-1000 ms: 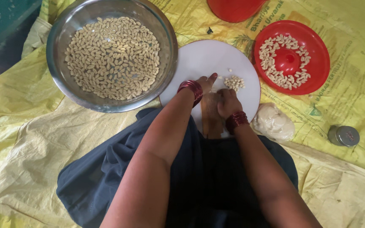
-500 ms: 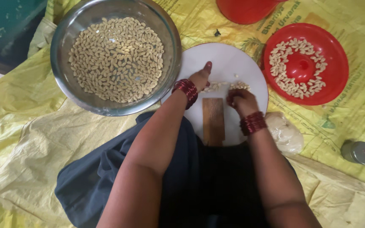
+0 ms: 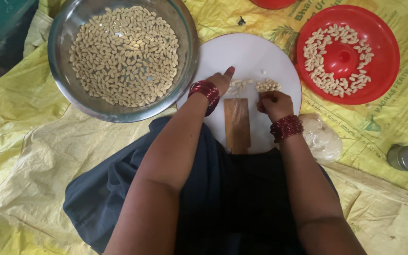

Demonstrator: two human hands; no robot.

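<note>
Sorting: you are pinching pale kernels on the white round board with your right hand; left hand, fingers loosely curled and empty, is steadying beside the wooden block; work small batches.

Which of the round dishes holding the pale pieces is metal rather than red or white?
The big steel bowl at upper left, heaped with pale pieces. The white plate under both hands is flat, and the red dish at right holds just a ring of them.

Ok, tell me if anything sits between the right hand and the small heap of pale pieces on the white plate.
Nothing visible does. The right hand sits at the heap of pale pieces on the white plate; the ridged wooden board lies beside it, not between.
</note>
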